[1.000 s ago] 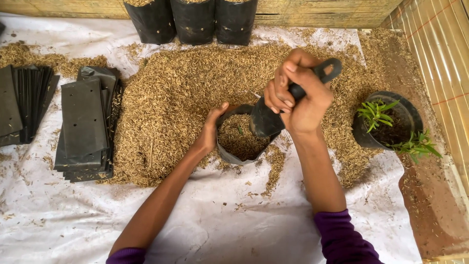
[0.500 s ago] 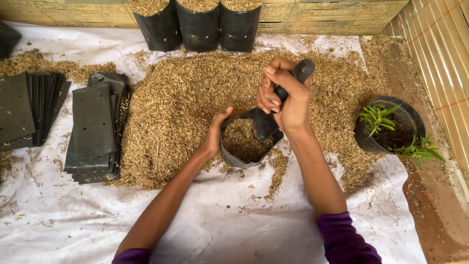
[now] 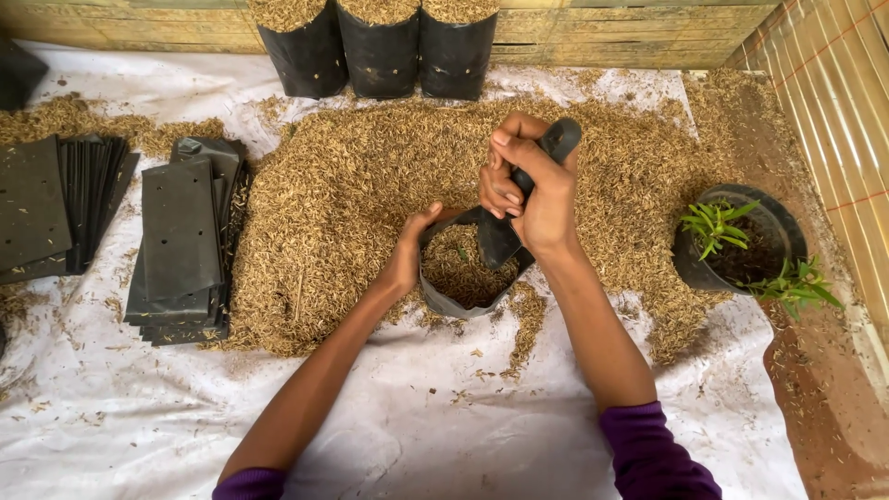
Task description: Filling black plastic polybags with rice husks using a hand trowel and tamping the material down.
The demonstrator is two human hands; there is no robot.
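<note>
My right hand [image 3: 532, 199] grips the handle of a black scoop [image 3: 500, 236], whose blade points down into an open black grow bag [image 3: 463, 298]. The bag stands in the middle of a wide heap of rice husk [image 3: 352, 185] and is partly filled with husk. My left hand [image 3: 409, 250] holds the bag's left rim and keeps its mouth open. Both sleeves are purple.
Three filled black bags [image 3: 380, 46] stand in a row at the back against a bamboo wall. Stacks of flat black bags [image 3: 181, 241] lie at the left on the white sheet [image 3: 417, 426]. A black pot with green seedlings [image 3: 736, 236] sits at the right.
The scoop and my right hand have moved left and lower, with the blade tipped deeper into the bag. My left hand has stayed on the rim.
</note>
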